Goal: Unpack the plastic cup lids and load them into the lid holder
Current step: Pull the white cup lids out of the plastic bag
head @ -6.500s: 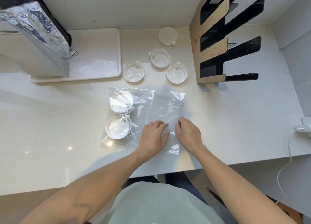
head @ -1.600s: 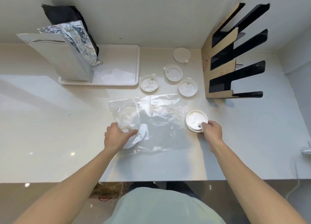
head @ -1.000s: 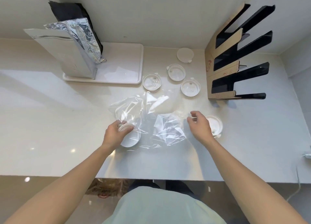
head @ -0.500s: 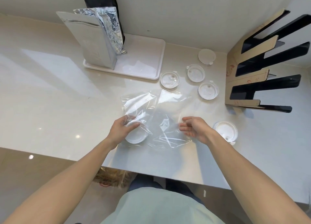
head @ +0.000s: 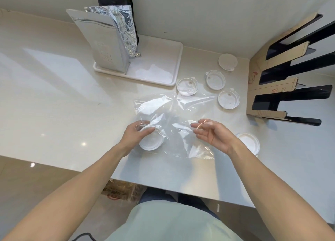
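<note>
My left hand (head: 135,134) pinches the last lid (head: 151,141) through the film of the clear bag (head: 174,121); right hand (head: 211,133) is spread, fingers loose at the bag's mouth, gripping nothing I can see.

Risk: film is slack and slippery, so if I tug w/ the right before the left pushes, the lid may pop out and skid off the near counter (head: 54,113) edge, or the bag drags over the neighbours.

Count, near to far: 1 lid in bag; 1 lid (head: 249,143) by my right wrist, poss. a stack, view unclear; 3 lids (head: 228,99) beyond the bag; 1 lid (head: 227,61) at the wall. Total 6. Holder (head: 268,95): 1, no lids visible in its slots. Foil pouch (head: 107,46) on tray (head: 163,66): 1 each.
</note>
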